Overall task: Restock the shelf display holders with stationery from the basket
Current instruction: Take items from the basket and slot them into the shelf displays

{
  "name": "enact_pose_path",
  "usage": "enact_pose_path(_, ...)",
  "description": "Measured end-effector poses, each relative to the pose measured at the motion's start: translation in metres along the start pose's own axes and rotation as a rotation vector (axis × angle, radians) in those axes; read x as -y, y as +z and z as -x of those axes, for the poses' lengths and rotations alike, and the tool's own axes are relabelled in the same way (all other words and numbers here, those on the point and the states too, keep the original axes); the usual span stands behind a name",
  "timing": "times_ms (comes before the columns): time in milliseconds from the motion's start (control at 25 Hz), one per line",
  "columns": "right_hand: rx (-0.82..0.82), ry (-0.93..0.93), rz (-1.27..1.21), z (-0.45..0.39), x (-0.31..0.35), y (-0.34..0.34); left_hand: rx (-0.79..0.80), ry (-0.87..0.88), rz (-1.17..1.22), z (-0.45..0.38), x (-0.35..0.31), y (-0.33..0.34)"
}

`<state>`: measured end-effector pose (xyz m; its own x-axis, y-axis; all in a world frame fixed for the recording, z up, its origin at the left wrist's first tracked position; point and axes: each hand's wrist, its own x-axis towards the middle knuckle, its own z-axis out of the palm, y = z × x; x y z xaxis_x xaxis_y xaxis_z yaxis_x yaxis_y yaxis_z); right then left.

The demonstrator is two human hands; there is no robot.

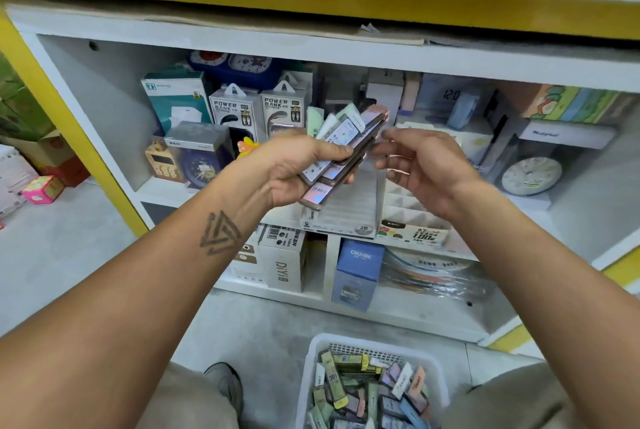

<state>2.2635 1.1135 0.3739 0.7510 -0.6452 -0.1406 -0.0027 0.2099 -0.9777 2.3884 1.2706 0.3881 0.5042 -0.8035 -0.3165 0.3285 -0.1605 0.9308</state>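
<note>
My left hand (298, 168) grips a fanned stack of slim pastel lead cases (346, 148), thumb across their fronts, in front of the shelf. My right hand (422, 165) hovers just right of the stack with relaxed fingers, its fingertips near the top cases, holding nothing. Behind and below the hands stand a clear tiered display holder (349, 213) and a white stepped holder (412, 206) on the shelf. On the floor at the bottom sits a white plastic basket (313, 356) filled with several more cases (367, 390).
The shelf holds power bank boxes (259, 109), alarm clocks (531, 175) and boxed goods. A lower shelf carries a blue CRUHRE box (358, 272) and white cartons. Cardboard boxes and a pink box (43, 189) lie on the floor at left. My shoe (225, 383) is beside the basket.
</note>
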Motion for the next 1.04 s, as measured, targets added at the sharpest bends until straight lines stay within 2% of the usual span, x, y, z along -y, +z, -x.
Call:
enact_pose_path(160, -0.011, -0.040, 0.084, 0.002, 0.009, -0.027, 0.046, -0.004, 0.017, -0.010, 0.007, 0.031)
enact_pose_path(480, -0.217, -0.067, 0.194, -0.007, 0.014, -0.064, 0.123, -0.014, -0.002, -0.034, 0.023, 0.067)
enact_pose_path(760, -0.276, -0.042, 0.141, -0.015, 0.016, -0.080, 0.131, -0.030, 0.017, -0.050, 0.030, 0.075)
enact_pose_path(920, -0.364, -0.088, 0.065, -0.018, 0.018, -0.087, 0.080, -0.036, -0.001, -0.052, 0.030, 0.073)
enact_pose_path(1040, -0.478, -0.212, 0.177, -0.020, 0.020, -0.095, 0.000, -0.049, -0.032, -0.050, 0.028, 0.066)
